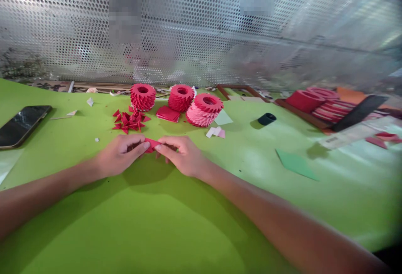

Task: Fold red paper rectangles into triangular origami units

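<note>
My left hand [121, 154] and my right hand [179, 154] meet over the green table [125, 224], both pinching a small folded red paper piece [151, 144] between the fingertips. Just beyond them lies a loose heap of folded red paper triangles [128, 121]. Further back stand several round rings of folded paper units: a red one [143, 97], another red one [181, 98], and a red-and-pink one [204, 110]. A small stack of red paper [168, 113] sits between them.
A black smartphone [23, 125] lies at the far left. To the right are a black cylinder [266, 119], a green paper sheet [296, 164], and a wooden tray [301, 113] holding red paper. A perforated metal screen [188, 27] rises behind the table.
</note>
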A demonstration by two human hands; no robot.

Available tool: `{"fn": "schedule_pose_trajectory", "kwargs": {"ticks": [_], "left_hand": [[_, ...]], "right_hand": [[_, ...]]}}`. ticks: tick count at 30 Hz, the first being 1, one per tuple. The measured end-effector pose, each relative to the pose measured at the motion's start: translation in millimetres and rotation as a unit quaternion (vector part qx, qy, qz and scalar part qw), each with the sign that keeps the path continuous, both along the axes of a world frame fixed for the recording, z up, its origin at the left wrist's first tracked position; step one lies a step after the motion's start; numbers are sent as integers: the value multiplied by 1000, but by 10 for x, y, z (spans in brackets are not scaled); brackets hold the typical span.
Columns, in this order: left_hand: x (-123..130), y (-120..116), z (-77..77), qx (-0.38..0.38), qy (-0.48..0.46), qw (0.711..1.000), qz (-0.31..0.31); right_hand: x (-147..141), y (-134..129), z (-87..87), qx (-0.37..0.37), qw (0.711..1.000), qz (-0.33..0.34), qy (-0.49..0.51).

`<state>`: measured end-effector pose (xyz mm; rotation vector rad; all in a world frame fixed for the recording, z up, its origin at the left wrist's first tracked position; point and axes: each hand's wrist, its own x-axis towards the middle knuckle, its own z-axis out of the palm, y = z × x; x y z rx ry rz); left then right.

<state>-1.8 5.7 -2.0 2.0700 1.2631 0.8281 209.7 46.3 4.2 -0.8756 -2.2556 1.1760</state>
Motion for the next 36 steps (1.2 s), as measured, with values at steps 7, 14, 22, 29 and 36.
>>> {"fn": "schedule_pose_trajectory", "kwargs": {"ticks": [7, 14, 22, 29, 36], "left_hand": [[-2, -2, 14, -3, -13, 1000, 12], [-3, 8, 15, 3, 0, 1000, 4], [-11, 18, 11, -16, 0, 1000, 2], [-18, 18, 22, -4, -31, 1000, 0], [-9, 17, 20, 3, -16, 1000, 14]], "right_hand": [[9, 21, -14, -34, 999, 2, 4], [12, -14, 41, -16, 1000, 18, 4], [-24, -7, 66, -10, 999, -11, -33], [-28, 26, 16, -74, 997, -14, 24], [-13, 38, 47, -91, 996, -13, 21]]}}
